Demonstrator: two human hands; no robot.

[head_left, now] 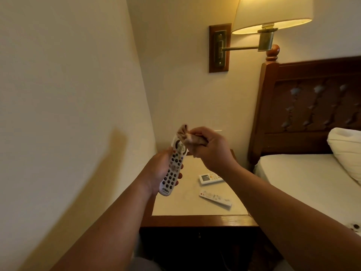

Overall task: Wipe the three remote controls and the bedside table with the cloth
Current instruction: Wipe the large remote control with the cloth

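My left hand (pixel 156 173) holds a long white remote control (pixel 172 169) with dark buttons, raised upright above the bedside table (pixel 195 208). My right hand (pixel 211 149) is closed on a bunched brownish cloth (pixel 188 138), which presses against the remote's top end. Two more white remotes lie on the pale table top: one with a small screen (pixel 207 178), partly hidden behind my right forearm, and a slim one (pixel 214 197) nearer the front edge.
The table sits in a corner, with walls to the left and behind. A bed (pixel 304 177) with a pillow and a dark wooden headboard (pixel 312 106) stands close on the right. A lit wall lamp (pixel 271 14) hangs overhead.
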